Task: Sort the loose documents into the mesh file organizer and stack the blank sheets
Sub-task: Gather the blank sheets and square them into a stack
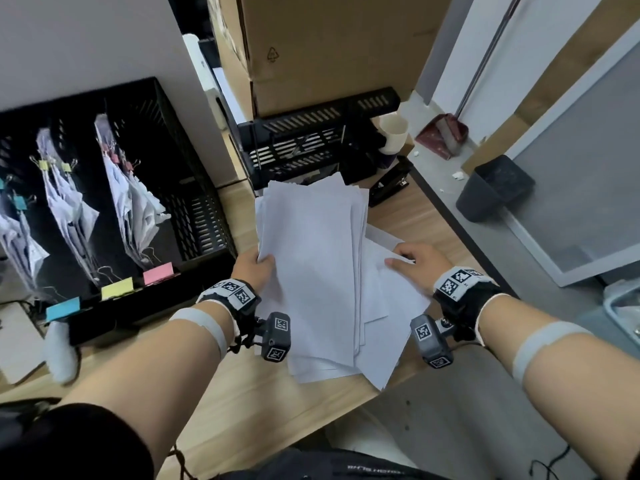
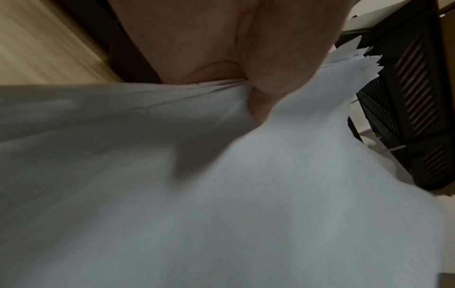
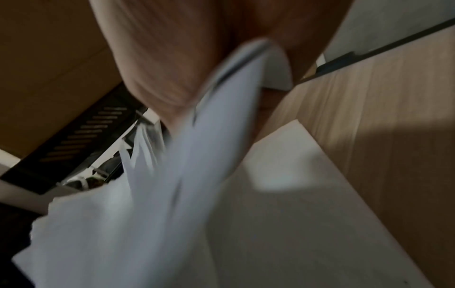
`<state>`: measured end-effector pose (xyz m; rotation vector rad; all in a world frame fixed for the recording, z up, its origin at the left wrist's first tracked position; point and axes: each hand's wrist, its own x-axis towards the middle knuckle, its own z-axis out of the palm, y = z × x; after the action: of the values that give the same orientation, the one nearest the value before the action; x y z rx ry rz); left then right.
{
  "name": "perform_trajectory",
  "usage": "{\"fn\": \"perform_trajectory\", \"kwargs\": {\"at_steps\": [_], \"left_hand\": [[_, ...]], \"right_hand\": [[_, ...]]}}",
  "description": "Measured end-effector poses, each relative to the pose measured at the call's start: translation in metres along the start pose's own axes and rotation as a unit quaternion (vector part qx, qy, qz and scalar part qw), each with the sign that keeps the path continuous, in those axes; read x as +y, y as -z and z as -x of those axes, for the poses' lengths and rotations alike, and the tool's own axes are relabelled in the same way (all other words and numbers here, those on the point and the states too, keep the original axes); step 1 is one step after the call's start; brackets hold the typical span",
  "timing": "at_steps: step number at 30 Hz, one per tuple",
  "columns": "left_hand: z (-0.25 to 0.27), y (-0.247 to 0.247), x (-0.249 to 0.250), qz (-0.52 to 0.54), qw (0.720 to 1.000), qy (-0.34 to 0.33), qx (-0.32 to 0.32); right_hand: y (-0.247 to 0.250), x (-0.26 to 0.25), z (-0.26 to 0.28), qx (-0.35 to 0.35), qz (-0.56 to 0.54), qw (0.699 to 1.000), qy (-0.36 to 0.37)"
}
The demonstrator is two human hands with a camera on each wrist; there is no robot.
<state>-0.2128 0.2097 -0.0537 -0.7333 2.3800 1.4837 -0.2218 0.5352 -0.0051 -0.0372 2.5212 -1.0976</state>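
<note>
A loose stack of blank sheets [image 1: 311, 268] lies fanned on the wooden table [image 1: 242, 403], its near edge overhanging the table's front. The left hand [image 1: 254, 270] grips the stack's left edge, thumb on top and fingers beneath, lifting that side. The right hand [image 1: 417, 261] grasps the sheets splayed out to the right; the right wrist view, though blurred, shows paper pinched between thumb and fingers. At far left stands the black mesh file organizer [image 1: 114, 209], 3 of its slots holding clipped documents behind blue, yellow and pink labels [image 1: 157, 273]. Beyond the stack sit a black desk tray [image 1: 311, 143], a stapler [image 1: 389, 188] and cardboard boxes [image 1: 329, 50]. A dark bin [image 1: 495, 192] stands on the floor at right.
</note>
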Motion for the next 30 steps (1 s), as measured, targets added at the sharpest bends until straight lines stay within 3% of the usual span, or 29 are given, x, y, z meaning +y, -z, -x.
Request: {"fn": "perform_trajectory", "kwargs": {"at_steps": [3, 6, 10, 15, 21, 24, 27, 30], "left_hand": [[0.002, 0.002, 0.0, -0.016, 1.0, 0.024, 0.002], [0.005, 0.001, 0.002, -0.05, 0.998, 0.045, -0.005], [0.013, -0.004, 0.01, -0.043, 0.997, 0.055, -0.034], [0.02, -0.017, 0.036, 0.022, 0.993, 0.044, -0.111], [-0.009, -0.054, 0.017, -0.008, 0.984, 0.043, -0.172], [0.011, -0.063, 0.024, -0.004, 0.982, 0.073, -0.172], [0.014, -0.072, 0.016, -0.103, 0.982, 0.052, -0.151], [0.015, -0.078, 0.016, -0.146, 0.98, 0.056, -0.121]], "right_hand": [[0.017, 0.012, 0.011, 0.11, 0.029, 0.992, -0.061], [0.033, 0.031, 0.02, 0.23, -0.014, 0.963, -0.139], [0.045, 0.039, 0.03, 0.302, -0.114, 0.931, -0.168], [0.042, 0.049, 0.038, 0.253, -0.202, 0.926, -0.194], [0.001, 0.041, 0.058, 0.188, -0.139, 0.948, -0.215], [-0.03, 0.059, 0.055, 0.106, -0.05, 0.958, -0.262], [-0.055, 0.071, 0.051, 0.014, 0.006, 0.949, -0.316], [-0.058, 0.068, 0.045, 0.057, 0.058, 0.936, -0.343]]}}
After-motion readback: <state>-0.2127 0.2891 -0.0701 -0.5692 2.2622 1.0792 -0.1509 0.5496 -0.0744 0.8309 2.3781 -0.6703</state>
